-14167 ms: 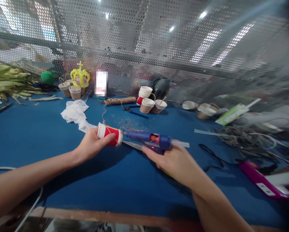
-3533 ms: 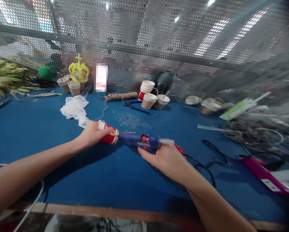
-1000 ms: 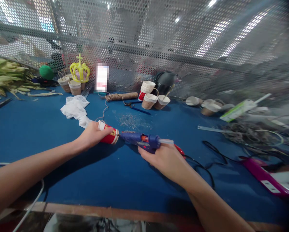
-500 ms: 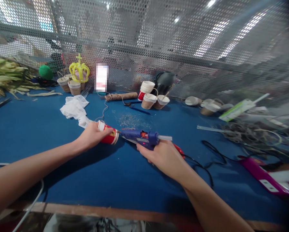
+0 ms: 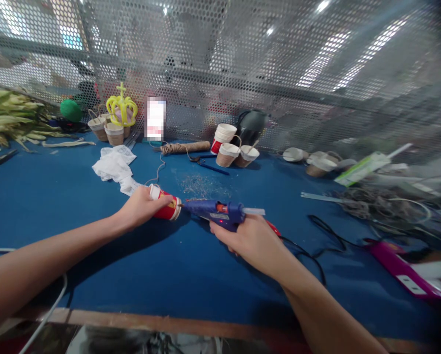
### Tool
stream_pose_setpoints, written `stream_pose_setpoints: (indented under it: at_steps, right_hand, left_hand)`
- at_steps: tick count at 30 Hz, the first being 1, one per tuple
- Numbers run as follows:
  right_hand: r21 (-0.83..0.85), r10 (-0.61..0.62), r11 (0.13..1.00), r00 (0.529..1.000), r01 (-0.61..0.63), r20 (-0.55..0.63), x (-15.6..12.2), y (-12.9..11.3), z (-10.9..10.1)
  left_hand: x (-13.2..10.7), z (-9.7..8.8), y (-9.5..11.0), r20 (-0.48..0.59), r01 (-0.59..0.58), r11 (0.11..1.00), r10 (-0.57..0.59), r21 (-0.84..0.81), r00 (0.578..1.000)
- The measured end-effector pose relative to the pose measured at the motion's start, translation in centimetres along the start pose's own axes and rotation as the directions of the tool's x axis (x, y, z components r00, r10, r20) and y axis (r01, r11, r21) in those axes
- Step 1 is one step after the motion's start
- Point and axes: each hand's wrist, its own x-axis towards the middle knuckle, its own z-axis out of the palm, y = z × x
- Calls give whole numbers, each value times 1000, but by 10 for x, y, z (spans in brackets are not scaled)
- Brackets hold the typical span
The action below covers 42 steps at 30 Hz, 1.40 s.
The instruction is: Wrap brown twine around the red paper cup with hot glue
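My left hand [image 5: 145, 205] is wrapped round a red and white paper cup [image 5: 170, 210], which lies on its side with its base to the right. My right hand [image 5: 251, 236] grips a blue hot glue gun [image 5: 220, 210] by its handle. A clear glue stick [image 5: 254, 211] pokes out of the gun's back, and a small red light glows on its side. The nozzle points left at the cup's base edge; whether it touches I cannot tell. Twine [image 5: 159, 172] runs from behind the cup to a wound roll of twine [image 5: 185, 147].
White cloth [image 5: 113, 163] lies beyond my left hand. Pliers [image 5: 215, 167] and small wrapped cups [image 5: 227, 154] stand near the mesh wall [image 5: 198, 73]. A yellow crown [image 5: 121, 110] sits at back left. On the right are tangled cords [image 5: 364, 199] and a purple power strip [image 5: 397, 268].
The glue gun in my right hand has shifted very slightly to the right and down. My left hand and the cup stay in place.
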Motion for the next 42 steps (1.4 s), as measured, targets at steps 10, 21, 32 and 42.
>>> stream_pose_setpoints:
  at_steps: [10,21,32,42]
  right_hand:
    - [42,55,998,998,-55,2,7,-1,0]
    - [60,49,997,999,-50,17,4,-1,0]
    - [8,29,1000,999,-29,32,4,-1,-3]
    - [-31,21,999,1000,-21,-11,4,1,1]
  left_hand:
    - [-3,0,4,-11,-24,999,25,48,1000]
    - [-4,0,6,-8,-9,1000,9,18,1000]
    - [-2,0,4,11,10,1000,-10,-3,1000]
    - [-3,-1,4,0,-14,1000,14,28,1000]
